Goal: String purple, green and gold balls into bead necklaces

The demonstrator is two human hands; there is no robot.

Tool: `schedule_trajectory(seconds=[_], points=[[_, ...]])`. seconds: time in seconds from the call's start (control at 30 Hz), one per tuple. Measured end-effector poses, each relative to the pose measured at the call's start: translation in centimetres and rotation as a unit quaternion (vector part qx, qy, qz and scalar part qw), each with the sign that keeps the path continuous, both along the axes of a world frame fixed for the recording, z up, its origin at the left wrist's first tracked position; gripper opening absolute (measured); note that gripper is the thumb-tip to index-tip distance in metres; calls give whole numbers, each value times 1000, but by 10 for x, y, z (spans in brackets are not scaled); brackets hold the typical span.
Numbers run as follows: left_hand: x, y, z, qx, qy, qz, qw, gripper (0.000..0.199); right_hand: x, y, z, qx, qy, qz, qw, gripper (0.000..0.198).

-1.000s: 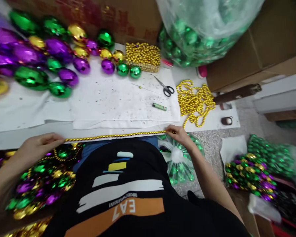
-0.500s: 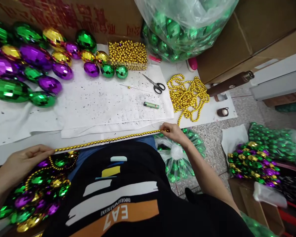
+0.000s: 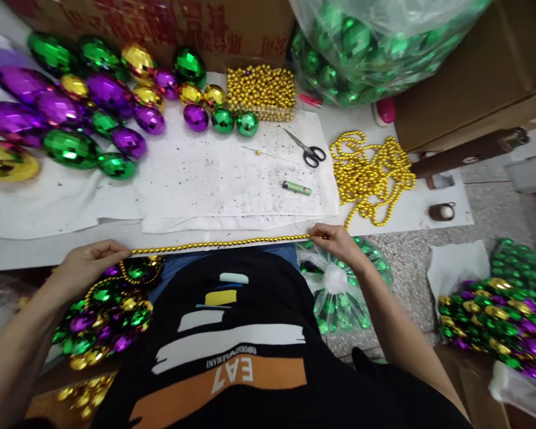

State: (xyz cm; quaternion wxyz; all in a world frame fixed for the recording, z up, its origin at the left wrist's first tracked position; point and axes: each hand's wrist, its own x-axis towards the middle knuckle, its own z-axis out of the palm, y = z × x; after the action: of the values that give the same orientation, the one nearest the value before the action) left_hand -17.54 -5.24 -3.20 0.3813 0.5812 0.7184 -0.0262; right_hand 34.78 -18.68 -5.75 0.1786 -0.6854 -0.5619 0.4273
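Observation:
A gold bead string (image 3: 218, 243) is stretched nearly straight along the table's front edge, in front of my body. My left hand (image 3: 93, 259) pinches it at the left, and a loop of beads hangs below toward a pile of green, purple and gold ornaments (image 3: 111, 298). At the right, my right hand (image 3: 333, 239) pinches the string, near a heap of gold bead strands (image 3: 368, 173). Beyond the string, on a white cloth (image 3: 205, 185), lie black-handled scissors (image 3: 311, 154), a green lighter (image 3: 296, 187) and a needle with a gold bead (image 3: 258, 152).
A clear box of loose gold beads (image 3: 261, 92) stands at the back, beside rows of faceted ornaments (image 3: 71, 148). Behind are a bag of green balls (image 3: 357, 53) and cardboard boxes (image 3: 446, 71). A brown bottle (image 3: 469, 156) lies at the right. Bagged green balls (image 3: 339, 298) are below the table.
The view has shifted left, so the table's things appear farther right. Both hands still hold the bead string taut, which now looks more level.

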Motion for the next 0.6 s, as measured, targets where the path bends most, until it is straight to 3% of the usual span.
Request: schedule_trajectory(seconds=[0.1, 0.23, 0.6], points=[[-9, -2, -6, -39, -88, 46, 994, 48, 0, 0, 3, -6, 8, 7, 1000, 24], [-18, -8, -14, -37, -114, 72, 990, 39, 0, 1, 3, -26, -5, 8, 1000, 25], [-10, -12, -11, 3, -150, 41, 988, 28, 4, 4, -1, -93, -65, -2, 994, 38]])
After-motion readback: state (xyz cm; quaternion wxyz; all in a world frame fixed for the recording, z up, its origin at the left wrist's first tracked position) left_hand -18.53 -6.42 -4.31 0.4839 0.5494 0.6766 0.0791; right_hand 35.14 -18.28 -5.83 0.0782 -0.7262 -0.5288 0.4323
